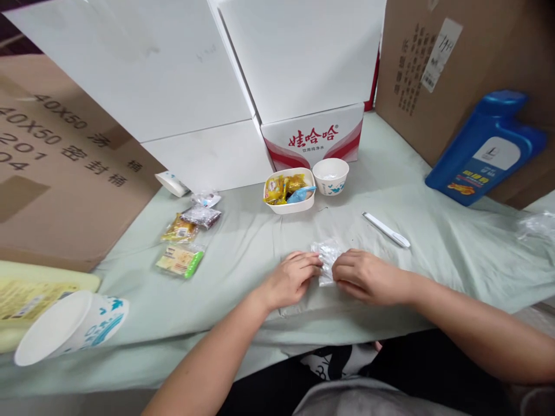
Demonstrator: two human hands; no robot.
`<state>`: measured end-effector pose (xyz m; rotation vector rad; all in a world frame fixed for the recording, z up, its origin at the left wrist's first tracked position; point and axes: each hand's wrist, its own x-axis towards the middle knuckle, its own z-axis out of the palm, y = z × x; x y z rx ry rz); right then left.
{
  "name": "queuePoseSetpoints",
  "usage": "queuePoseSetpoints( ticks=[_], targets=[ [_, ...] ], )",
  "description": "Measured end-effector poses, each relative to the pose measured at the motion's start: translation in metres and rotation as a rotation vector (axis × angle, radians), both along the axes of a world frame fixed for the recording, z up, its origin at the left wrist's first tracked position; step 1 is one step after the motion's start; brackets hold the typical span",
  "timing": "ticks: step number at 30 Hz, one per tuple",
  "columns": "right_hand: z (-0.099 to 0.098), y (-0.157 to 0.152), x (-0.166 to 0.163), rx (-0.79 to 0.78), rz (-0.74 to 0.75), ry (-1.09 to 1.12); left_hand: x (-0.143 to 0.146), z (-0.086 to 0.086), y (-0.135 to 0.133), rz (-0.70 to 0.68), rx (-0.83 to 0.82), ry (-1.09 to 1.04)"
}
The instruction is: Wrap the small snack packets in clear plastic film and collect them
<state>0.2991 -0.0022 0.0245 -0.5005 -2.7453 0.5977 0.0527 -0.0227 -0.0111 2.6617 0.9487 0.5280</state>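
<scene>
A small, crinkled clear plastic packet (328,260) lies flat on the pale green cloth in front of me. My left hand (293,278) pinches its left edge, with the fingertips closed there. On the other side, my right hand (366,276) has its fingers curled down over the right edge of the packet. What the packet holds, if anything, cannot be made out. A white utility knife (385,229) rests on the cloth beyond my right hand. Farther back stands a white tub (289,206) with yellow and blue wrapped packets in it, touching a paper bowl (331,176).
Several wrapped snacks (181,261) lie to the left. A large paper cup (73,326) lies on its side at the front left, and a smaller paper cup (172,184) farther back. White boxes (312,138), cardboard cartons (56,156) and a blue bottle (485,147) stand around the edges.
</scene>
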Motion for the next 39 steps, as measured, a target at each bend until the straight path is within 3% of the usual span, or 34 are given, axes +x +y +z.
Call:
queuePoseSetpoints(
  ticks=[3,6,9,17,22,25,27,30,33,36,39],
  targets=[
    [0.002,0.005,-0.002,-0.122,-0.170,0.048,0.002,0.001,-0.001,-0.060,-0.053,-0.035],
    [-0.012,0.018,-0.009,-0.024,-0.411,-0.034,0.003,0.001,0.001,-0.038,-0.090,-0.077],
    [-0.029,0.028,-0.016,0.087,-0.520,-0.198,0.003,-0.001,0.001,-0.011,-0.103,-0.100],
    [-0.043,0.026,-0.023,0.229,-0.498,-0.266,0.013,-0.001,-0.005,0.091,0.211,-0.096],
    [-0.041,0.039,-0.009,0.251,-0.588,-0.230,0.014,-0.002,-0.004,-0.020,0.097,0.045],
    [-0.038,0.044,0.002,0.325,-0.654,-0.039,0.013,-0.002,-0.005,-0.009,0.043,0.043],
    [-0.039,0.038,0.002,0.314,-0.502,0.096,0.013,-0.002,-0.005,-0.007,0.031,0.041],
    [-0.045,0.021,-0.005,0.239,-0.218,0.104,0.006,-0.002,-0.003,0.024,0.046,0.014],
    [-0.047,0.015,-0.008,0.207,-0.146,0.032,-0.010,-0.001,0.005,0.187,0.078,-0.006],
    [-0.032,0.039,-0.003,0.207,-0.161,0.056,-0.028,-0.001,0.014,0.309,0.052,0.022],
    [0.002,0.089,-0.001,0.379,-0.424,0.204,-0.033,-0.004,0.019,0.319,0.020,0.042]
  ],
)
